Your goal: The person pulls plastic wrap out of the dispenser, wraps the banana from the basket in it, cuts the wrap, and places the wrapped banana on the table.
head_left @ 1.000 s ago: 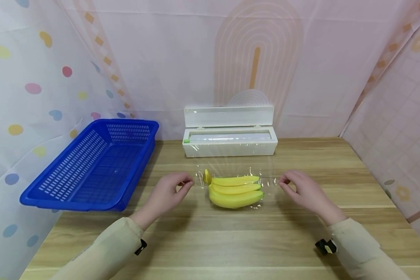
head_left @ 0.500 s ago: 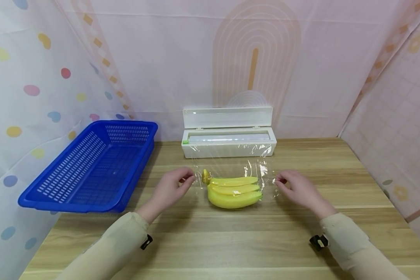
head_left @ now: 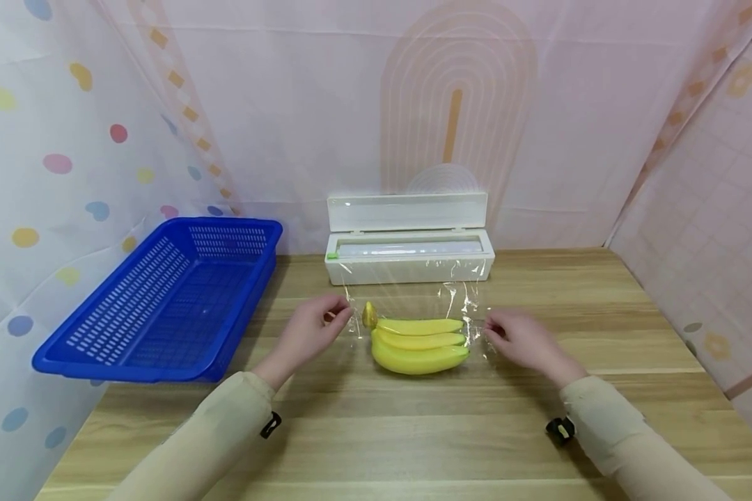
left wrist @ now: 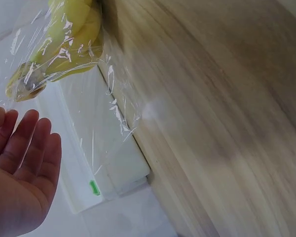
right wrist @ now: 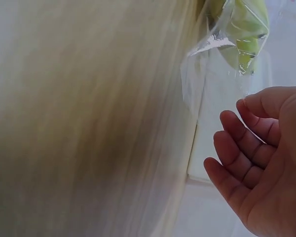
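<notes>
A bunch of yellow bananas (head_left: 420, 351) lies on the wooden table, stem to the left. Clear plastic wrap (head_left: 454, 296) stretches from the white dispenser box (head_left: 410, 270) over the bananas and between both hands. My left hand (head_left: 313, 327) pinches the wrap's left corner between thumb and index finger, beside the stem; in the left wrist view the wrap (left wrist: 113, 98) hangs in creases from the fingertips. My right hand (head_left: 523, 337) pinches the right corner beyond the banana tips. The other fingers of that hand (right wrist: 271, 158) are loosely bent in the right wrist view.
A blue perforated basket (head_left: 244, 306) stands at the left of the table. The dispenser's lid (head_left: 407, 212) is raised, showing the film roll (head_left: 410, 248) inside, with a green slider (head_left: 332, 256) at its left end. Patterned cloth hangs behind and on both sides.
My right hand has moved left towards the bananas, and my left hand slightly right and up. The wrap between them has slackened and creased more at the right.
</notes>
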### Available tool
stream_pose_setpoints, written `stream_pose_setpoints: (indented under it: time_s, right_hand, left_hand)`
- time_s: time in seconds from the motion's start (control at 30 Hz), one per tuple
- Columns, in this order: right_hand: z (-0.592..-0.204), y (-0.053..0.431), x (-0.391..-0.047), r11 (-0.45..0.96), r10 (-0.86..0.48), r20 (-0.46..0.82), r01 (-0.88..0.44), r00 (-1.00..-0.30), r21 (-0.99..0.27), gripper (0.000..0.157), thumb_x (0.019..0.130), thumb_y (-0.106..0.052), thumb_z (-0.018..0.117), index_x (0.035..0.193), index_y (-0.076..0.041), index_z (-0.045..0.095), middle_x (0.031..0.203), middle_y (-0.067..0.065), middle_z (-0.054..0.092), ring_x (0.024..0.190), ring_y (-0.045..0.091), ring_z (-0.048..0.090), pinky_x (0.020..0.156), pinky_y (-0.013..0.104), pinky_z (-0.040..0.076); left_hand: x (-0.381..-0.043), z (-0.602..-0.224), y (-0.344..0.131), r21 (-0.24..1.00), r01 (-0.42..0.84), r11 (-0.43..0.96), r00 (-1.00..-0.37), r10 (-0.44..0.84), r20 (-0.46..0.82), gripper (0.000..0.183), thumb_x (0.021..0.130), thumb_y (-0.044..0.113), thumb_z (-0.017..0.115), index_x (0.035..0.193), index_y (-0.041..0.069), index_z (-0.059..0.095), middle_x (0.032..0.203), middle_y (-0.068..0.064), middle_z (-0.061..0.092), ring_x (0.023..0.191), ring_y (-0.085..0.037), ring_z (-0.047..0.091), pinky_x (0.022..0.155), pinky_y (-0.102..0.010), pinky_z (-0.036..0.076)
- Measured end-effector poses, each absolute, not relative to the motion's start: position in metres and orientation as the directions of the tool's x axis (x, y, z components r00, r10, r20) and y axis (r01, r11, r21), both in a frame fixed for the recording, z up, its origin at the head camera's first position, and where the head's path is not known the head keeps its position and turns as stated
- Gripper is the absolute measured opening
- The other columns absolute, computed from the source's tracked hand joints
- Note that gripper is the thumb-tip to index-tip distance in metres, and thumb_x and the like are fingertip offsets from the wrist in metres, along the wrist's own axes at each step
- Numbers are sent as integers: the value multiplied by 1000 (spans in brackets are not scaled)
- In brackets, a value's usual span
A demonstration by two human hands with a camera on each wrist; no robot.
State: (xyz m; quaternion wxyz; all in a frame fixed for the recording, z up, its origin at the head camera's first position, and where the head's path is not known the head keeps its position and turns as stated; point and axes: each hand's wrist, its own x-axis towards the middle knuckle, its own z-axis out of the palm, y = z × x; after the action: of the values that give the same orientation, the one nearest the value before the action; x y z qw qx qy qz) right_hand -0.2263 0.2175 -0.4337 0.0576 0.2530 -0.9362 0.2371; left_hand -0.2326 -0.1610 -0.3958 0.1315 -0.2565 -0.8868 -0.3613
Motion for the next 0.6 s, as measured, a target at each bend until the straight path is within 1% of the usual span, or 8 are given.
stream_pose_setpoints:
  time_s: [0.1, 0.3, 0.4, 0.6]
  right_hand:
    - [-435, 214, -229, 765, -463, 220, -513, -858, -390, 18, 90, -9, 65, 78, -17, 55, 69, -8, 49, 63, 10, 46, 58, 29, 44]
    - [-438, 205, -232, 771, -499, 213, -543, -840, -332, 14, 87, -9, 66, 78, -17, 58, 70, -9, 51, 64, 9, 47, 57, 28, 44]
    - [-439, 201, -234, 772, -514, 202, -552, -834, -315, 13, 87, -11, 68, 79, -18, 60, 71, -9, 53, 66, 9, 49, 57, 28, 45]
    - [-440, 195, -236, 783, -525, 178, -554, -832, -282, 15, 86, -12, 71, 79, -18, 59, 74, -8, 53, 64, 8, 50, 55, 27, 45]
  left_hand:
    - [-235, -396, -160, 595, 519, 613, -854, 343, 391, 7, 93, 7, 67, 86, 6, 68, 81, 1, 66, 76, -15, 62, 70, -34, 57]
    - [-238, -396, -160, 620, 461, 634, -887, 313, 339, 9, 93, 9, 67, 84, 8, 67, 78, 1, 65, 74, -15, 63, 71, -35, 57]
    - [-239, -397, -160, 620, 457, 638, -889, 314, 332, 9, 92, 8, 67, 83, 8, 67, 79, 1, 66, 76, -16, 63, 72, -36, 58]
    - [-243, -398, -160, 611, 449, 651, -893, 330, 305, 10, 91, 9, 67, 80, 11, 66, 80, 1, 66, 78, -15, 62, 73, -35, 58]
